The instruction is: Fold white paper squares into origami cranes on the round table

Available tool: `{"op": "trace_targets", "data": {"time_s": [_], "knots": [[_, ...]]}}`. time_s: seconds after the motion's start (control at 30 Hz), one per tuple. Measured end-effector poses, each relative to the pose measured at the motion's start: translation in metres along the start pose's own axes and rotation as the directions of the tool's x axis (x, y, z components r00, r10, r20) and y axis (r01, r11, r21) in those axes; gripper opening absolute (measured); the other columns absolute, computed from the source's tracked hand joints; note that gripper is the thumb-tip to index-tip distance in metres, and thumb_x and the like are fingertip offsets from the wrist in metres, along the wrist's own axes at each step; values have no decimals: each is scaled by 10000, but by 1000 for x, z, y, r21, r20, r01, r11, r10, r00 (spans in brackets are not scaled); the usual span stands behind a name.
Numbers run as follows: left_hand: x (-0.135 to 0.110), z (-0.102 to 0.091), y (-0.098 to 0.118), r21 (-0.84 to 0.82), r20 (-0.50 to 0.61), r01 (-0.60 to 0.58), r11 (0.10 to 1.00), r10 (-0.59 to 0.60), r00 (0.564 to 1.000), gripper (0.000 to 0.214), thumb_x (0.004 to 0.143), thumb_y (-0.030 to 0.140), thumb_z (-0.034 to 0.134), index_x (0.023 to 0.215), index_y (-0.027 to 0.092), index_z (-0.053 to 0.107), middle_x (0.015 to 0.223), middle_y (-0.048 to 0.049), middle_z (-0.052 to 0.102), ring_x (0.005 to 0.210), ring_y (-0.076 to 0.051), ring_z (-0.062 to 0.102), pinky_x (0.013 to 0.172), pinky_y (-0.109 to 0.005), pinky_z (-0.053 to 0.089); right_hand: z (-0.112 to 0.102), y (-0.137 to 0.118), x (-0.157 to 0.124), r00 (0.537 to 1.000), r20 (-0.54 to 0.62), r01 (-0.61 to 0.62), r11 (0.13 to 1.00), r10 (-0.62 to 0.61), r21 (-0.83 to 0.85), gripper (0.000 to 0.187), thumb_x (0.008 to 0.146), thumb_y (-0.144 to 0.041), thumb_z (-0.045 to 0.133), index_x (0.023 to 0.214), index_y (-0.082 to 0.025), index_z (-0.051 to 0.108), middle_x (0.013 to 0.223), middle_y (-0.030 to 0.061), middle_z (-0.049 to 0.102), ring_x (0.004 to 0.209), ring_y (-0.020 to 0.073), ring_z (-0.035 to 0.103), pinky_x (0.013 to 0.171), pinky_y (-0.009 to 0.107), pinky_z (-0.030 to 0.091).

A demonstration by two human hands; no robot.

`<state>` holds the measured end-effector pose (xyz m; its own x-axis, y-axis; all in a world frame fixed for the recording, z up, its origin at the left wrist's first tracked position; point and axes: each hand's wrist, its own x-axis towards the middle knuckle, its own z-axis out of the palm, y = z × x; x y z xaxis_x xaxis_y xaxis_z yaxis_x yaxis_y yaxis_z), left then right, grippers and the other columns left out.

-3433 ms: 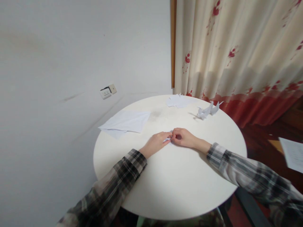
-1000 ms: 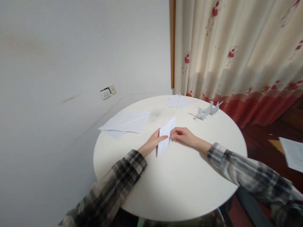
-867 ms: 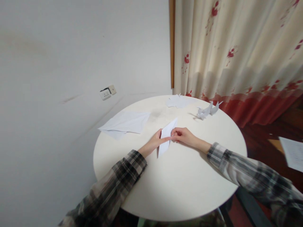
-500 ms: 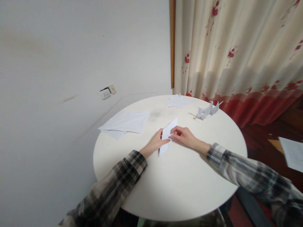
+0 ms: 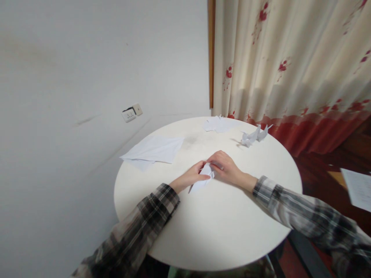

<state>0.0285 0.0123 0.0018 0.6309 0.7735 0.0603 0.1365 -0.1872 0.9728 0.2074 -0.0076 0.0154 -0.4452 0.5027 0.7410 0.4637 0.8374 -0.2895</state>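
Note:
A folded piece of white paper (image 5: pixel 199 185) is held between my two hands above the middle of the round table. My left hand (image 5: pixel 193 176) grips its left side, thumb lying across the front and fingers behind. At the paper's upper right, my right hand (image 5: pixel 226 166) is closed on the far tip, which its fingers partly hide. The near end of the paper points down toward me, and some fold edges show between the thumbs.
The white round table (image 5: pixel 208 231) carries a stack of paper sheets (image 5: pixel 158 150) at left, paper pieces (image 5: pixel 217 124) at the back and several folded paper figures (image 5: pixel 255 135) at back right. A wall (image 5: pixel 72 77) borders the left; a curtain (image 5: pixel 261 61) hangs behind.
My right hand has moved up to the paper's far tip, and that tip is now bent down under its fingers. My left hand has kept its grip, shifting only slightly.

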Motion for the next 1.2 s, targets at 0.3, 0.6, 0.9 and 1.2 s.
{"op": "trace_targets", "data": {"time_s": [0.3,0.6,0.9,1.2], "knots": [[0,-1,-3,-62,33,3,998,-1,999,352,621,192,657,937,162,505,849,3,523,789,-134,498,727,-242,377,-3,-4,1,996,14,89,995,-89,-39,133,836,-209,467,853,-193,597,779,53,600,798,161,489,717,315,387],[0,2,5,-135,17,16,991,-14,1000,344,564,123,688,867,148,528,870,-13,548,877,-152,508,788,-245,373,-2,-3,0,994,55,98,990,-93,-97,140,830,-191,467,822,-190,607,764,58,574,778,165,472,686,311,364],[-4,0,7,-224,-1,98,970,-101,995,388,581,156,686,937,161,533,899,-12,573,795,-129,537,687,-219,383,-8,-2,1,989,131,83,995,-75,-58,186,846,-248,455,896,-193,625,815,62,601,783,159,507,712,323,380],[-4,0,5,-171,-28,36,985,-41,999,355,608,150,658,939,163,532,923,-13,568,882,-149,520,770,-244,381,-2,4,0,990,132,60,995,-49,-80,170,842,-252,481,938,-201,611,850,71,583,812,163,505,709,304,393]]}}
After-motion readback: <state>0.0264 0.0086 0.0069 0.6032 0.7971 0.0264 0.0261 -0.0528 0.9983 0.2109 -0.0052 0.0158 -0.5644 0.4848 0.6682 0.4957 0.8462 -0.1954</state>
